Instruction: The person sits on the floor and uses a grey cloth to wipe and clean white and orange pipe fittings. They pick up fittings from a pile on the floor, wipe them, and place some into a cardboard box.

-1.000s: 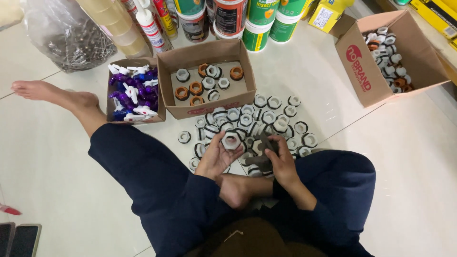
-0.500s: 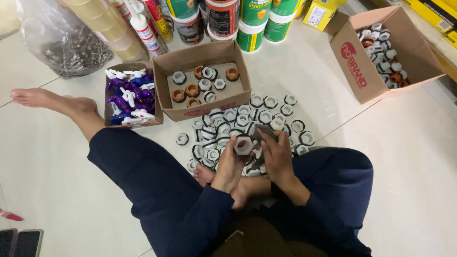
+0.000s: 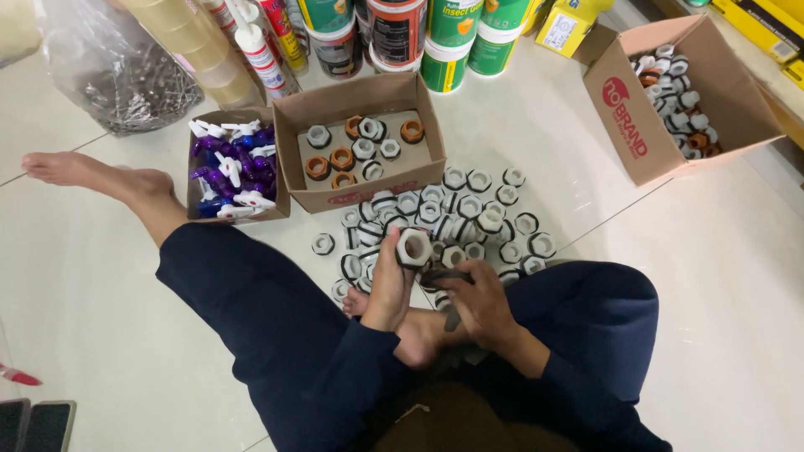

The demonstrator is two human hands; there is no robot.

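While left hand (image 3: 387, 289) clamps white hexagonal plastic nut (image 3: 414, 248), right hand (image 3: 479, 300) grips dark rubber ring (image 3: 441, 277); assy step, ring needs seating on nut.

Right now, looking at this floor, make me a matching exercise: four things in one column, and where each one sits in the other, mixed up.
Things:
1. White hex fitting
2. Blue and purple handled valves
3. Brown ring fittings
4. Loose pile of white fittings

Places:
A. In the open box in the middle, among white ones
B. On the bare floor in front of the crossed legs
C. In the grip of the left hand
D. In the small box on the left, by the outstretched foot

Pairs: 1-C, 2-D, 3-A, 4-B
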